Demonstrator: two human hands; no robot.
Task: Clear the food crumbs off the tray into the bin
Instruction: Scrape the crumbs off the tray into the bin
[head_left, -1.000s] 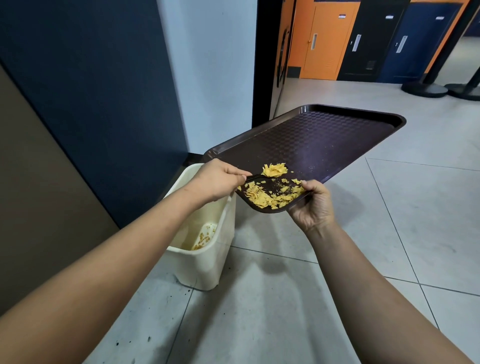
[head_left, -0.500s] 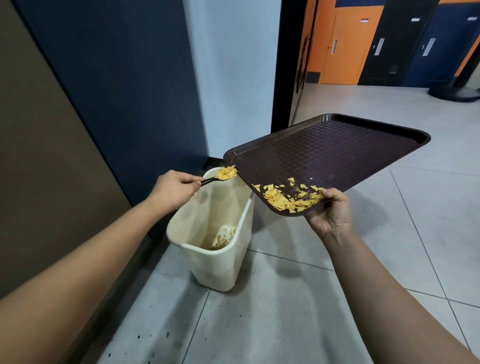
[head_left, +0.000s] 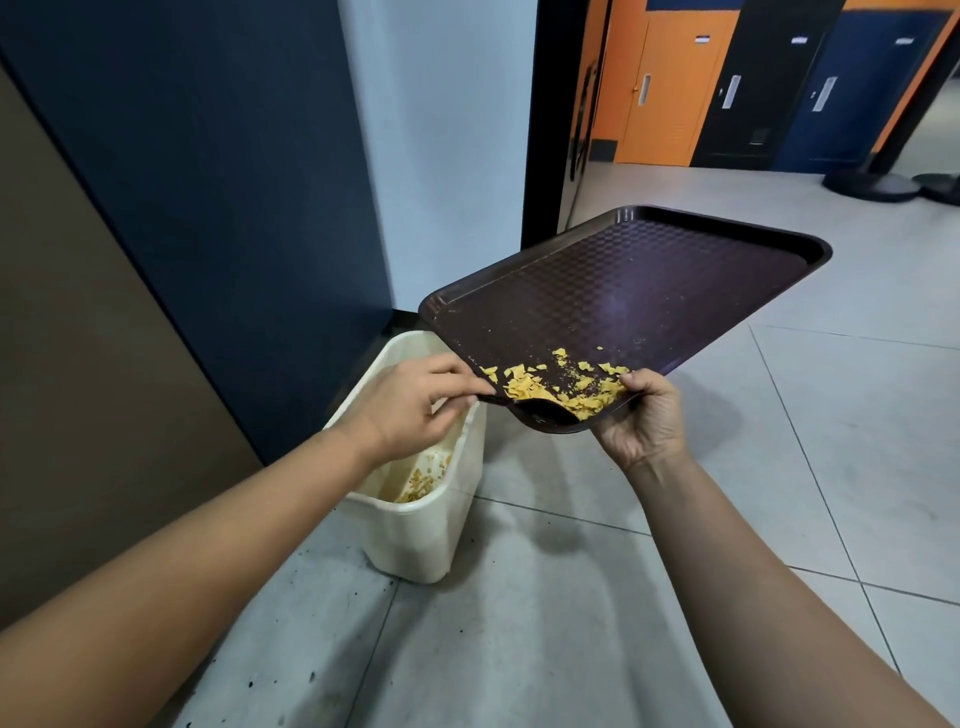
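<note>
From the head view, your right hand (head_left: 647, 421) gripped the near corner of the tilted tray (head_left: 649, 283), thumb over the rim beside the crumbs (head_left: 566, 389) heaped there. Your left hand (head_left: 410, 408) pinched a dark spoon (head_left: 540, 408), its bowl on the tray's low edge under the pile. The bin (head_left: 415, 519) stood on the floor just below, some crumbs already inside. Scooping was under way; next, you needed to lift the loaded spoon over the bin's opening.

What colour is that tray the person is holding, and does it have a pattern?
The tray is dark brown with a woven, checker-like embossed texture, seen in the head view.
</note>
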